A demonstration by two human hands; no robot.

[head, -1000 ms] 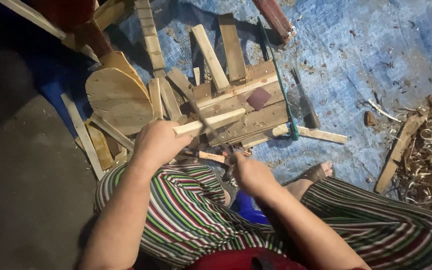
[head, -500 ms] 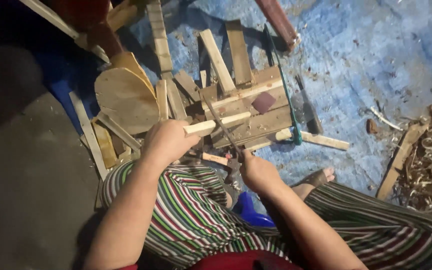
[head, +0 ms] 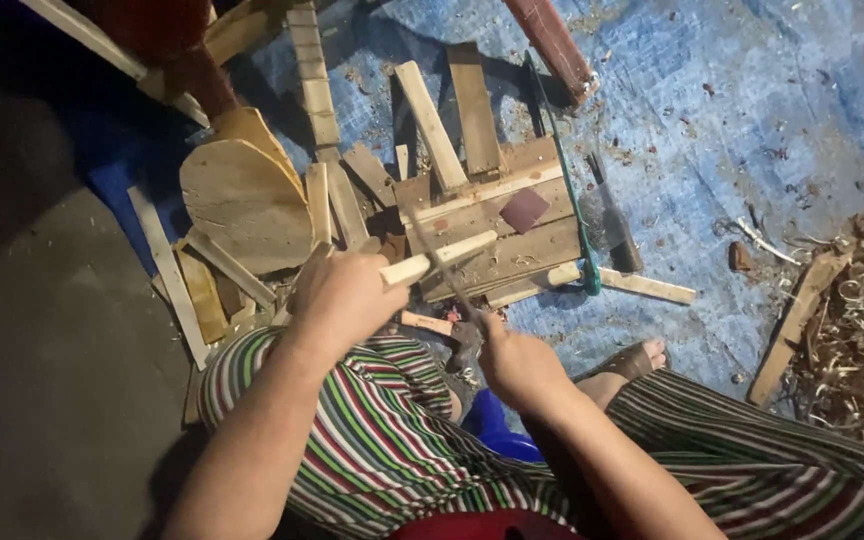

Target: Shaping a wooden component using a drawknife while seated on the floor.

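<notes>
1. The left hand (head: pixel 344 298) is closed around a pale wooden stick (head: pixel 439 257), which juts out to its right.
2. The right hand (head: pixel 518 362) grips a knife (head: pixel 444 272), its blade crossing the stick.
3. Wood scraps (head: pixel 492 215) lie just beyond both hands.

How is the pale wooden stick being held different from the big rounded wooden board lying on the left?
The pale wooden stick is narrow and straight; the large rounded wooden board is broad with a curved edge. The stick is gripped in the left hand and raised above the pile; the board lies flat among the scraps, untouched. The stick looks lighter and cleaner; the board is darker and duller. Both are bare wood.
</notes>
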